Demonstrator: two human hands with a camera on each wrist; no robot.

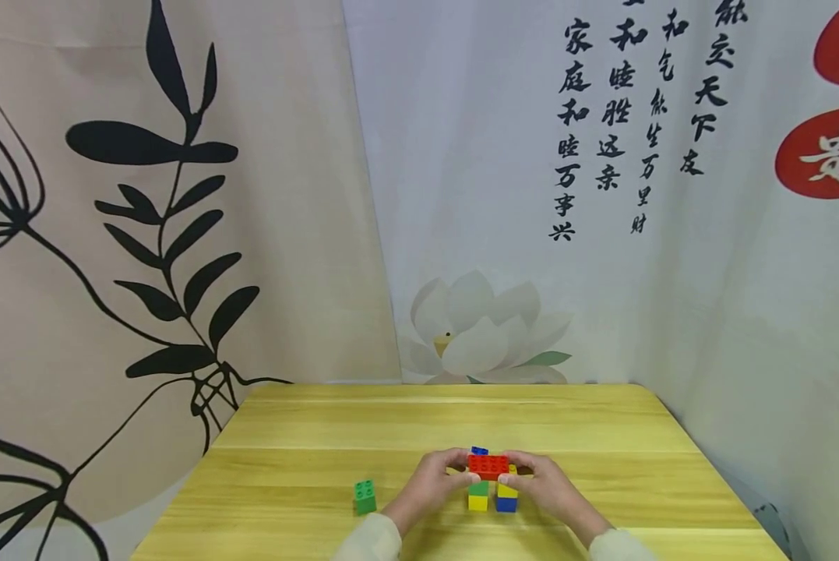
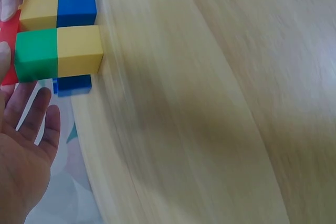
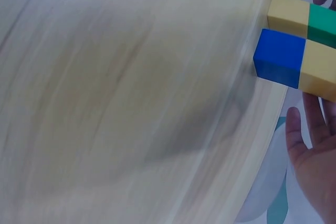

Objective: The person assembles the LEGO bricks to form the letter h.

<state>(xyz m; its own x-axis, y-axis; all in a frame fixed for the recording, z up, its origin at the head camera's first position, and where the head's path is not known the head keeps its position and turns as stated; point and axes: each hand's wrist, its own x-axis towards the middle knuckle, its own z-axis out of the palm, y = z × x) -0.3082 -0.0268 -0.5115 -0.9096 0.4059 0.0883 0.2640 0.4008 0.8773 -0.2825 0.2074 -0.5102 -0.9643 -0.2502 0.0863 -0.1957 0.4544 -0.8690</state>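
Both hands on the block build, centre-front of the wooden worktop (image 1: 321, 499). Left hand (image 1: 436, 477) and right hand (image 1: 541, 479) each pinch 1 end of the red brick (image 1: 488, 466), fingers curled round it, so both are closed on that brick.

Red brick sits flat across the top of 2 short columns:
- left column: green block (image 1: 479, 488) over yellow block (image 1: 477, 502)
- right column: yellow-topped block (image 1: 507, 491) over blue block (image 1: 506, 505)

Columns stand side by side, just about touching (the left wrist view shows only a thin seam between them). Both columns rest on the worktop.

Small blue brick (image 1: 479, 450) lies on the worktop just behind the build, apart from it.

Loose green brick (image 1: 365, 496) stands on the worktop to the left, clear of the left hand.

Behind the worktop: printed fabric backdrop, black leaf pattern on the left, lotus (image 1: 485, 331) and calligraphy on the right.

Wrist views are motion-blurred; the worktop grain is smeared.
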